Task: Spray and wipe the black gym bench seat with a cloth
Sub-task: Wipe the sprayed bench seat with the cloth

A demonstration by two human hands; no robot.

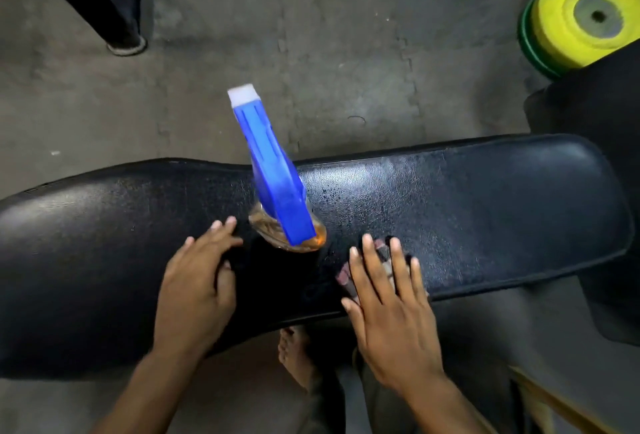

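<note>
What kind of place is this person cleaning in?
Most likely a gym or weight room. A long black padded bench seat fills the view, yellow and green weight plates are stacked at the upper right, and the floor is interlocking rubber mats like those used in workout areas.

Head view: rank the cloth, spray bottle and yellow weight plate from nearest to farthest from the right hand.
1. Cloth: under the right hand, on the bench.
2. Spray bottle: standing just left of it.
3. Yellow weight plate: far upper right, on the floor.

Bench seat (485,198) bearing spray bottle (273,174), cloth (382,253).
</note>
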